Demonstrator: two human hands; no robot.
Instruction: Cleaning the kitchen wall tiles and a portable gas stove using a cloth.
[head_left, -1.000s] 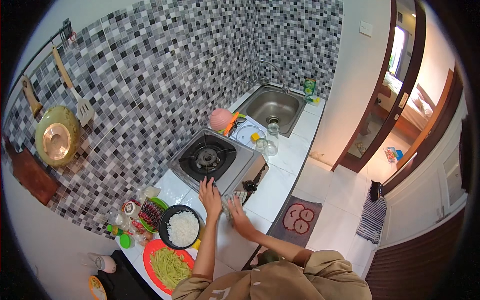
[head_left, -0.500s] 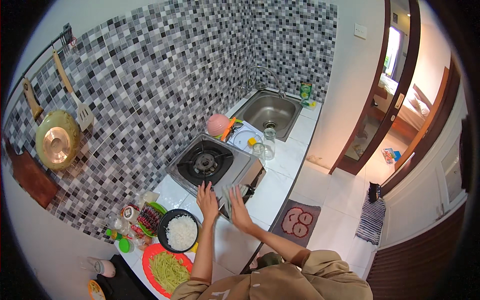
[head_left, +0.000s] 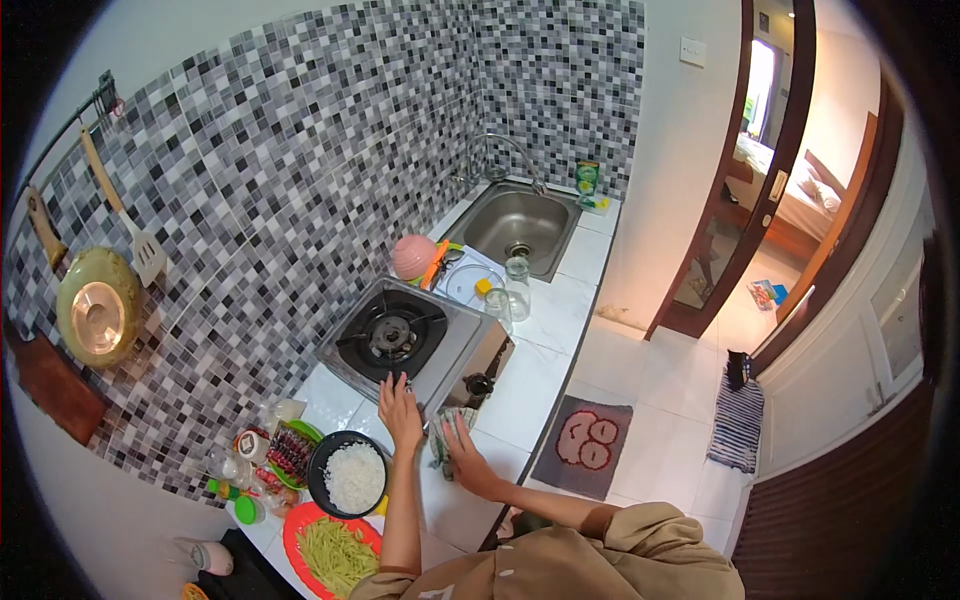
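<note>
My left hand (head_left: pixel 401 418) rests its outstretched fingers at the near edge of the single-burner gas stove (head_left: pixel 428 350), with nothing in it. Under the fingers of my right hand (head_left: pixel 468 464) is a crumpled grey-green cloth (head_left: pixel 441 440), at the stove's near corner over the white tiled counter (head_left: pixel 455 510). Part of the cloth is hidden by the hand. The stove's black knob (head_left: pixel 478 385) shows to the right of the cloth. A black pan of white rice (head_left: pixel 354 479) stands left of my left forearm.
A red plate of shredded green vegetable (head_left: pixel 335 550) lies near my left forearm, with jars and sachets (head_left: pixel 262 450) behind it. Beyond the stove stand clear glasses (head_left: pixel 516 285), a pink bowl (head_left: pixel 412 257) and the sink (head_left: pixel 520 222). The counter's edge runs along the right.
My right hand has moved toward me with the cloth, from the stove's front to its near corner, uncovering the knob. My left hand stays at the stove's edge. The view has shifted slightly.
</note>
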